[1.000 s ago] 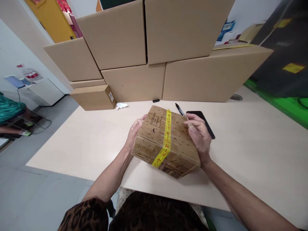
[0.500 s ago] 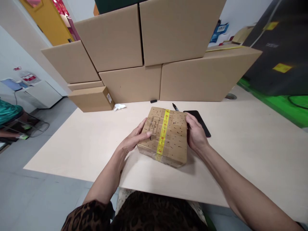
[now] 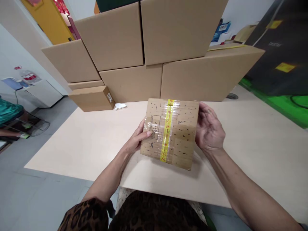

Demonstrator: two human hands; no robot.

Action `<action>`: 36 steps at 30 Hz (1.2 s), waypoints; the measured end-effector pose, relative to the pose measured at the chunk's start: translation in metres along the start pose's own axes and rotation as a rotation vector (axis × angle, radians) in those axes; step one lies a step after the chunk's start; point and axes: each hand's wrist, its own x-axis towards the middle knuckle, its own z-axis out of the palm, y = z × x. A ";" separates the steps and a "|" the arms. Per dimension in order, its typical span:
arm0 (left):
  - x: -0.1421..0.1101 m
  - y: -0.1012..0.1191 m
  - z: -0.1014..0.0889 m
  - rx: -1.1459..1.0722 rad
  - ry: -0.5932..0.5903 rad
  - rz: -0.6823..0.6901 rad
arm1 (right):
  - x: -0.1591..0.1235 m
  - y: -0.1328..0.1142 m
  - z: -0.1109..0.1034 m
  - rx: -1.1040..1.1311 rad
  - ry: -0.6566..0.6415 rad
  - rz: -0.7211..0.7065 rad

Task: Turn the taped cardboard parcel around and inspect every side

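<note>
A small cardboard box (image 3: 179, 134), speckled with black marks and sealed by a yellow tape strip and clear tape, is raised above the pale table (image 3: 79, 144) and tilted toward me. My left hand (image 3: 138, 138) grips its left side, thumb lying on the top face. My right hand (image 3: 209, 131) cups its right side with curled fingers. The lifted box hides the marker and the phone that lay behind it.
A wall of large plain cardboard boxes (image 3: 134, 41) stands along the table's far edge, with a flat smaller carton (image 3: 90, 98) at its left foot and a crumpled white scrap (image 3: 119, 106) beside it. A person in teal (image 3: 8, 112) sits at far left.
The box was resting on the table between my hands; it is now lifted and tipped up toward me, covering the marker and phone. My right hand moved from the top edge to the side.
</note>
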 end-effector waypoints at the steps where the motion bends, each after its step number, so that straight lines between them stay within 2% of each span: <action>1: 0.000 -0.001 0.000 -0.015 0.017 -0.015 | -0.001 0.000 0.001 0.007 -0.008 0.008; 8: 0.001 0.003 0.003 -0.063 0.223 0.014 | -0.003 0.010 -0.001 -0.037 -0.013 0.123; 12: 0.006 0.004 0.002 -0.132 0.360 0.107 | -0.006 0.019 -0.003 -0.099 0.000 0.335; 16: 0.012 -0.001 -0.002 -0.165 0.464 0.244 | -0.014 0.024 -0.001 -0.097 -0.087 0.544; 19: 0.014 -0.006 0.000 -0.162 0.464 0.284 | -0.017 0.025 0.000 -0.120 -0.124 0.591; 26: 0.012 -0.007 0.007 -0.200 0.394 0.248 | -0.011 0.016 0.002 -0.128 -0.067 0.693; 32: 0.014 -0.001 0.005 -0.208 0.349 0.248 | -0.007 0.010 -0.002 -0.176 -0.249 0.725; 36: 0.015 -0.001 0.001 -0.164 0.357 0.282 | -0.007 0.010 -0.003 -0.131 -0.255 0.737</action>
